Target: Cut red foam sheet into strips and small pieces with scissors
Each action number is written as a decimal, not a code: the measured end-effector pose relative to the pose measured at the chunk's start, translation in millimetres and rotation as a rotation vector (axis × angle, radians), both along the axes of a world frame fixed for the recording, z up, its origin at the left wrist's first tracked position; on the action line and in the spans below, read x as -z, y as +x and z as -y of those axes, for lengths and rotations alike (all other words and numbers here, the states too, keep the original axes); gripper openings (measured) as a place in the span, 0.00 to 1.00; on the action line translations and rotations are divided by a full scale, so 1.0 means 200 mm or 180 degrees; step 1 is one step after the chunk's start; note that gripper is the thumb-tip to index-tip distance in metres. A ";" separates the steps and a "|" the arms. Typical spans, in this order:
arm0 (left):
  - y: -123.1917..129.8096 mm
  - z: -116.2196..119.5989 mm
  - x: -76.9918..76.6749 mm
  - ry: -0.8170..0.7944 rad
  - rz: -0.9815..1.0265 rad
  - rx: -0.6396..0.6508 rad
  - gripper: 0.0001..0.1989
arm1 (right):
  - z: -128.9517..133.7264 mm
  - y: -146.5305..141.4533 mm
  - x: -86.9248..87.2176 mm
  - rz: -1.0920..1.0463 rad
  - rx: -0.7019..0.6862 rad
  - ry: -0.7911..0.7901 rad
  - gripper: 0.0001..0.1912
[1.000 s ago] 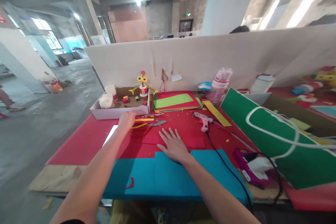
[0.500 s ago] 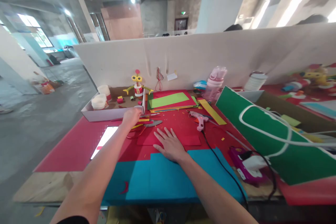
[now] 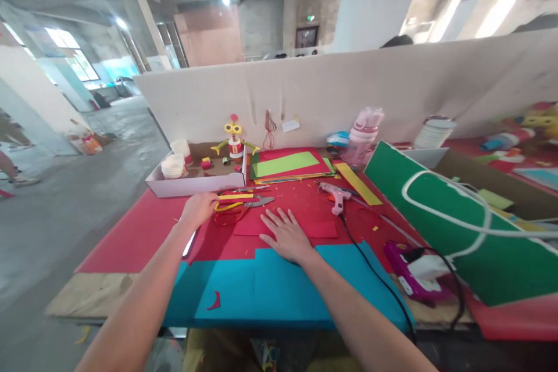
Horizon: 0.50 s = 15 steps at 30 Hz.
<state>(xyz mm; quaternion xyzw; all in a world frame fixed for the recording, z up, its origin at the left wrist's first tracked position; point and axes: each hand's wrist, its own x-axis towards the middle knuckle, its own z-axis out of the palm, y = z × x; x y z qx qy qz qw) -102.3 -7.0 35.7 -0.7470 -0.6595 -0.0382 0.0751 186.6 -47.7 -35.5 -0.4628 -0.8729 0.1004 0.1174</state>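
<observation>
My left hand (image 3: pixel 199 209) is closed, fingertips together, beside the left end of a yellow strip (image 3: pixel 238 196). What it holds, if anything, I cannot make out; a tiny thin tip shows at its left side. Scissors (image 3: pixel 261 201) with yellow and red handles lie just right of it. Under my left wrist a phone (image 3: pixel 189 245) is mostly hidden. My right hand (image 3: pixel 288 237) lies flat with fingers spread on a red paper strip (image 3: pixel 322 230), near the edge of a blue sheet (image 3: pixel 279 296). A pink hot glue gun (image 3: pixel 337 197) rests farther right.
A shallow white box (image 3: pixel 198 186) at back left holds paper cups (image 3: pixel 173 167) and a small robot figure (image 3: pixel 235 147). Coloured sheets (image 3: pixel 285 165) are stacked behind. At right stand a green board (image 3: pixel 436 226), a purple power strip (image 3: pixel 407 276) and cables. A pink bottle (image 3: pixel 362 136) is behind.
My left hand has drawn back from the white box's front corner, down and left, over the phone. My right hand stays flat on the red strip. The view has shifted slightly.
</observation>
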 end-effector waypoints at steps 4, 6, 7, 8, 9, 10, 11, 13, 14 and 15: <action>0.04 -0.03 0.02 -0.0132 -0.0008 0.0188 0.15 | 0.01 0.00 -0.01 0.0008 0.0008 0.0005 0.36; 0.08 -0.07 0.01 -0.0046 0.0043 0.0235 0.16 | 0.01 0.00 -0.01 0.0033 0.0004 -0.0006 0.36; 0.10 -0.09 0.01 -0.0006 0.0059 0.0237 0.16 | 0.01 0.00 -0.02 0.0044 0.0008 -0.0007 0.36; 0.12 -0.12 0.01 -0.0005 0.0048 0.0235 0.17 | 0.01 0.00 -0.02 0.0052 0.0015 -0.0005 0.36; 0.14 -0.14 0.01 -0.0032 0.0003 0.0239 0.17 | 0.01 0.00 -0.02 0.0055 0.0022 0.0001 0.36; 0.15 -0.17 0.00 -0.0093 -0.0073 0.0290 0.17 | 0.01 0.00 -0.02 0.0057 0.0027 0.0005 0.36; 0.17 -0.19 0.00 -0.0177 -0.0169 0.0381 0.16 | 0.01 0.00 -0.02 0.0059 0.0030 0.0009 0.36; 0.20 -0.24 -0.01 -0.0320 -0.0384 0.0648 0.15 | 0.00 0.00 -0.02 0.0063 0.0023 0.0006 0.36; 0.22 -0.26 -0.02 -0.0372 -0.0482 0.0771 0.15 | 0.00 0.00 -0.01 0.0061 0.0014 0.0004 0.36; 0.23 -0.28 -0.02 -0.0423 -0.0563 0.0862 0.16 | 0.00 0.00 -0.01 0.0053 0.0007 0.0006 0.36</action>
